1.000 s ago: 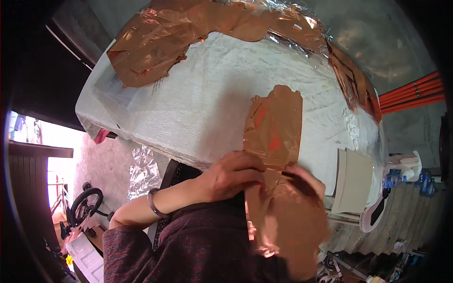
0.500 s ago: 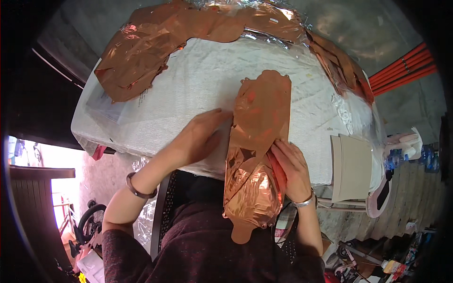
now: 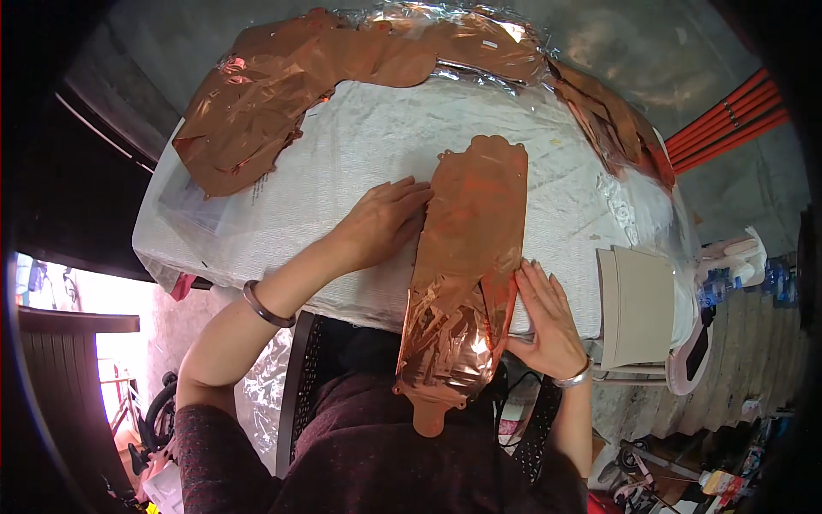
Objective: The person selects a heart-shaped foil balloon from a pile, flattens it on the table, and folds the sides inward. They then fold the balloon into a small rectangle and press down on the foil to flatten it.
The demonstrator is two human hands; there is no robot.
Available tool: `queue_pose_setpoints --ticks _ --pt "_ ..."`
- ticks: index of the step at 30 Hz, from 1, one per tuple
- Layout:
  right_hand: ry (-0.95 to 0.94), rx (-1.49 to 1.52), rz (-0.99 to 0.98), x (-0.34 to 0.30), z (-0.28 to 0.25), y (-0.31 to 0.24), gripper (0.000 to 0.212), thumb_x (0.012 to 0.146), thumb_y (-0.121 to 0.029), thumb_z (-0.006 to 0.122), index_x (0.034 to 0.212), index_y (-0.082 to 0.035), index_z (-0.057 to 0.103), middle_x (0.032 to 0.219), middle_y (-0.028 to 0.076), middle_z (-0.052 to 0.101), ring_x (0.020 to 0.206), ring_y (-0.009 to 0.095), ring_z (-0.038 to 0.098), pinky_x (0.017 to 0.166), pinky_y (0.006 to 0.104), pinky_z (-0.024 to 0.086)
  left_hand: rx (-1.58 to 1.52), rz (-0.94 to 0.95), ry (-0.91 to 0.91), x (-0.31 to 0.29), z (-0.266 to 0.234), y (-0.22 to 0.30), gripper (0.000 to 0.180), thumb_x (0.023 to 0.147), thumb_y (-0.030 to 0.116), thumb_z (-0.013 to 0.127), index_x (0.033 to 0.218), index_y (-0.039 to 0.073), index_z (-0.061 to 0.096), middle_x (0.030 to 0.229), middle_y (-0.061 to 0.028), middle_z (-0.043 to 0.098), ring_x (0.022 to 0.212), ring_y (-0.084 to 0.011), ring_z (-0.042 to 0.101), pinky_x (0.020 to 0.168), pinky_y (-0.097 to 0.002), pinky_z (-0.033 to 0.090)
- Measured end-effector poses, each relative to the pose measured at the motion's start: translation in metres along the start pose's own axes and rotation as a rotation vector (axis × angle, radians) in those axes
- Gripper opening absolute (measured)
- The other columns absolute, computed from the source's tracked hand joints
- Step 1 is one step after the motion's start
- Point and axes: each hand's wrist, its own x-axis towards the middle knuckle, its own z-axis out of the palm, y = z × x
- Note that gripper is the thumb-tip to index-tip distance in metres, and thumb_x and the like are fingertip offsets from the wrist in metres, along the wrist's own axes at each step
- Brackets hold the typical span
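A flat, uninflated copper-coloured foil balloon (image 3: pixel 475 214) lies lengthwise over the near edge of the white-covered table (image 3: pixel 360 146). Its lower end, shiny and wrinkled, hangs past that edge toward my lap and finishes in a rounded tab. Small eyelet tabs stick out at its corners. My left hand (image 3: pixel 385 223) rests on the cover with its fingers stretched out, the tips at the balloon's upper left edge. On the other side my right hand (image 3: pixel 548 321) lies with fingers extended along the right edge, thumb apart. Neither hand grips anything.
More copper foil balloons (image 3: pixel 248 120) lie across the table's far left and back, others (image 3: pixel 616 128) at the far right, with clear plastic film around them. Beige card sheets (image 3: pixel 638 304) sit at the near right corner. Orange-red poles (image 3: pixel 728 120) stand beyond the right side.
The balloon's wrinkled lower part has flattened and shifted slightly left. My right hand has moved off its surface, outward to the edge. My left fingers have come to the upper left edge.
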Motion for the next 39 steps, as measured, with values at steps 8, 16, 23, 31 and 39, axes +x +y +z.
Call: queue_pose_setpoints --ticks 8,16,23,31,39 --pt "0.104 0.567 0.043 0.015 -0.01 0.019 0.056 0.086 -0.004 0.056 0.139 0.001 0.039 0.146 0.019 0.037 0.14 0.031 0.027 0.113 0.0387 0.023 0.122 0.046 -0.068 0.006 -0.003 -0.003 0.038 0.087 0.012 0.057 0.124 0.005 0.054 0.131 -0.0108 0.054 0.122 -0.0295 0.048 0.097 -0.0422 0.038" --pt "0.301 0.092 -0.01 0.07 0.007 0.032 0.044 0.095 -0.012 0.045 0.138 -0.002 0.041 0.145 0.018 0.039 0.137 0.031 0.032 0.111 0.0419 0.026 0.177 0.112 -0.11 0.013 -0.008 -0.005 0.04 0.083 0.013 0.059 0.122 0.007 0.055 0.129 -0.0074 0.055 0.112 -0.027 0.052 0.091 -0.0411 0.04" --pt "0.102 -0.092 0.019 0.092 0.013 0.045 0.049 0.099 -0.029 0.037 0.142 -0.006 0.036 0.149 0.014 0.033 0.14 0.027 0.027 0.114 0.0426 0.018 0.195 0.186 -0.168 0.019 -0.011 -0.009 0.036 0.082 0.014 0.058 0.118 0.007 0.056 0.127 -0.0072 0.056 0.103 -0.0288 0.052 0.089 -0.0404 0.041" --pt "0.101 -0.174 0.014 0.095 0.02 0.052 0.053 0.099 -0.034 0.034 0.145 -0.007 0.031 0.151 0.013 0.029 0.141 0.026 0.026 0.114 0.0434 0.017 0.259 0.308 -0.027 0.016 -0.003 -0.021 0.04 0.082 0.033 0.063 0.117 0.013 0.06 0.123 -0.0033 0.058 0.097 -0.0263 0.052 0.085 -0.0373 0.042" --pt "0.114 -0.105 -0.029 0.065 0.004 0.042 0.054 0.095 -0.03 0.048 0.141 -0.004 0.037 0.149 0.014 0.034 0.139 0.029 0.028 0.113 0.0441 0.02 0.244 0.168 -0.102 0.017 -0.002 -0.012 0.063 0.073 0.049 0.069 0.125 0.016 0.057 0.128 -0.0039 0.055 0.108 -0.0285 0.05 0.096 -0.0387 0.039"
